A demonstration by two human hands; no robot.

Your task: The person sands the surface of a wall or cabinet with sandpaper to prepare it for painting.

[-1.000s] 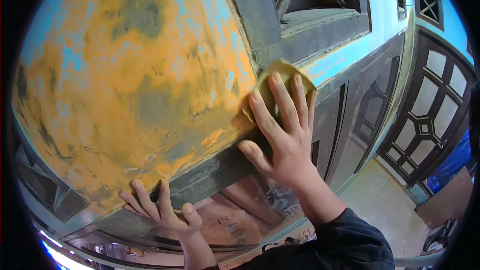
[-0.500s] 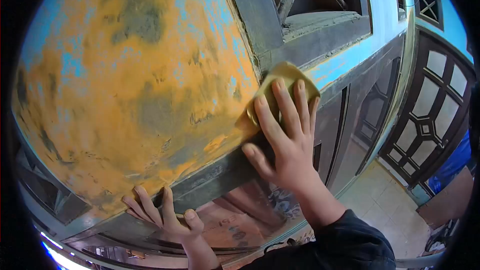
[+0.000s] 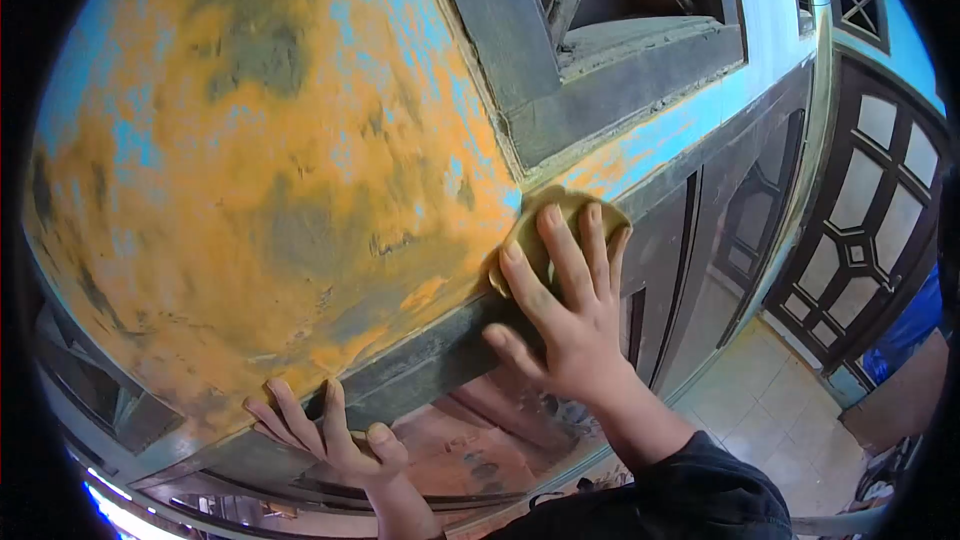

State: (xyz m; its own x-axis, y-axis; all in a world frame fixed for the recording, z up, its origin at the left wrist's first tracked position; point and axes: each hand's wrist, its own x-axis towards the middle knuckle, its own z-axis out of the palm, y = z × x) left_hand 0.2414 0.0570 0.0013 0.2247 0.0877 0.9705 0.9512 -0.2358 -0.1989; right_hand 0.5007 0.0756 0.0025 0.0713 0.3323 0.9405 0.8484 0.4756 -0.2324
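Observation:
My right hand presses a tan, curled sheet of sandpaper against the lower right corner of the wall, where it meets the dark wooden rail. Its fingers lie over the sheet, and the thumb sits apart on the rail. The wall is mottled orange, grey and light blue, with worn patches. At the lower left, my left hand rests with spread fingers on the edge of the dark rail, holding nothing.
Above my right hand is a dark wooden vent frame with crossed bars and a dusty sill. Glazed panels lie below the rail. To the right stand a dark panelled door, a tiled floor and a blue sheet.
My right hand has slid the sandpaper downward from beside the vent frame's corner to the rail. The left hand stays in place, and the view has shifted slightly.

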